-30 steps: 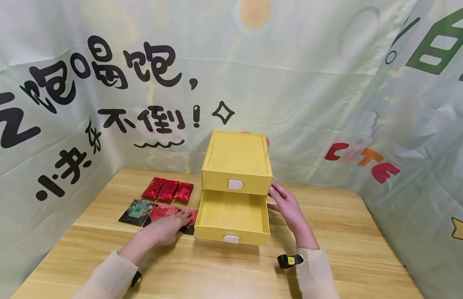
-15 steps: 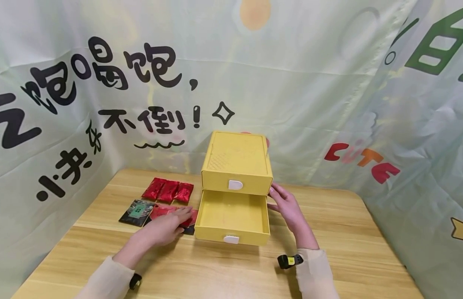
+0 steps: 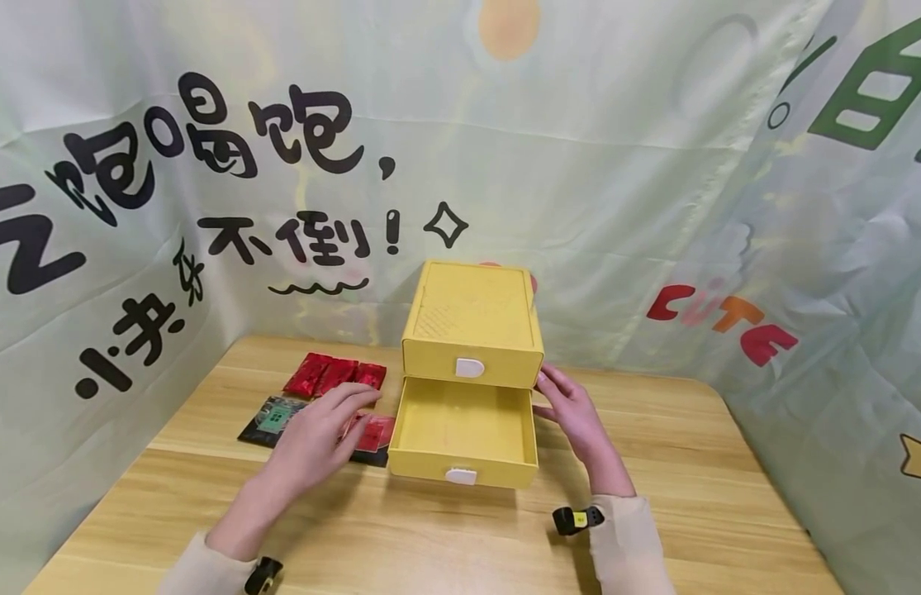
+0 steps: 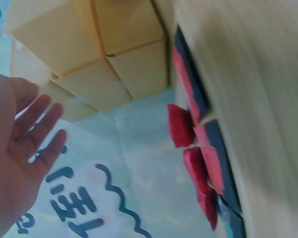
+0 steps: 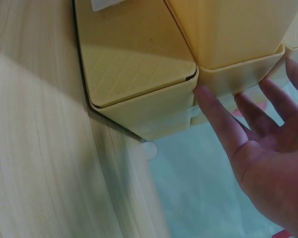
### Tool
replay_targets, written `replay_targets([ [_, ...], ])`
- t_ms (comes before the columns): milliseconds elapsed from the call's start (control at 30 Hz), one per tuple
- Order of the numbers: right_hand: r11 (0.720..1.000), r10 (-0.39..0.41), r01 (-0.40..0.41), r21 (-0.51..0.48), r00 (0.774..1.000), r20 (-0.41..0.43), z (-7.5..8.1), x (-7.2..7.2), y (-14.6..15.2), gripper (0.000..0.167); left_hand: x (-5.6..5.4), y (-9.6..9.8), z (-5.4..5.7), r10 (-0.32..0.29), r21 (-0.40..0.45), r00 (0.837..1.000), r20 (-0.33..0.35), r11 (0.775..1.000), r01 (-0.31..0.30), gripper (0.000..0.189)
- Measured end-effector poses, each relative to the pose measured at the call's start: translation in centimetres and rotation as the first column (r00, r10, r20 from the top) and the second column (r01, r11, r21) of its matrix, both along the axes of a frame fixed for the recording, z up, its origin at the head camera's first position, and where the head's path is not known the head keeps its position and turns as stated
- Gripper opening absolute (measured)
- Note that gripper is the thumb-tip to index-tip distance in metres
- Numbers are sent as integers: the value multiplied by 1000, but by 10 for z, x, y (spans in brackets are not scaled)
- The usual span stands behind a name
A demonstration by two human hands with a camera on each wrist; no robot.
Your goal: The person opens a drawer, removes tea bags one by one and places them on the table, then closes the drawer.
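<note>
A yellow drawer unit [image 3: 475, 310] stands on the table with one drawer [image 3: 463, 426] pulled out and nothing visible inside it. My right hand [image 3: 579, 417] rests on the unit's right side. In the right wrist view, straight fingers [image 5: 221, 119] touch its edge. My left hand [image 3: 311, 434] is raised over flat packets left of the unit, holding nothing. In the left wrist view its fingers [image 4: 52, 148] are loosely bent and apart from the packets. A red and black packet [image 3: 374, 435] and a dark packet with a green label [image 3: 274, 417] lie there; the hand partly hides them.
Three small shiny red packets [image 3: 307, 373] lie in a row behind the flat ones. White drawer handles [image 3: 461, 476] stick out at the front of the unit. A printed cloth [image 3: 579, 190] hangs behind and beside the wooden table [image 3: 668, 463].
My left hand has lifted off the red and black packets and moved slightly to the left, its fingers now above them. The right hand and the drawer unit have stayed in place.
</note>
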State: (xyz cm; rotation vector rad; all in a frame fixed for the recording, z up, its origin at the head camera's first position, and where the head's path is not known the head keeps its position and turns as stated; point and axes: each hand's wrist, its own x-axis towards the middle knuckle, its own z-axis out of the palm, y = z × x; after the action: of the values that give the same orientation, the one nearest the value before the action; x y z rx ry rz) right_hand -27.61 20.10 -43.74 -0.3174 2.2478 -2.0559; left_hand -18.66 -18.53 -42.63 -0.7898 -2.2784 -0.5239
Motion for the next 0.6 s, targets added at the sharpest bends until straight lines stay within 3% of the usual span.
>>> replay_targets([
  [100,1000,1,-1,5,1000,-1,1,0,0,56,4,9,8,-47,37,992,-119,998,51,27],
  [200,1000,0,0,2,1000,-1,1,0,0,56,9,21,16,-99,37,965,-241,993,111,39],
  [333,1000,-8,8,-6,1000,-3,1,0,0,56,12,37,25,-196,-36,893,-405,979,199,27],
  [433,1000,-10,10,-2,1000,-5,1,0,0,57,15,48,27,-266,-161,837,-478,963,214,24],
  [500,1000,-10,10,1,1000,-6,1,1,0,58,16,54,26,-309,-265,804,-509,944,196,25],
  [600,1000,-13,13,3,1000,-8,0,0,0,58,19,63,22,-357,-416,770,-530,900,131,31],
])
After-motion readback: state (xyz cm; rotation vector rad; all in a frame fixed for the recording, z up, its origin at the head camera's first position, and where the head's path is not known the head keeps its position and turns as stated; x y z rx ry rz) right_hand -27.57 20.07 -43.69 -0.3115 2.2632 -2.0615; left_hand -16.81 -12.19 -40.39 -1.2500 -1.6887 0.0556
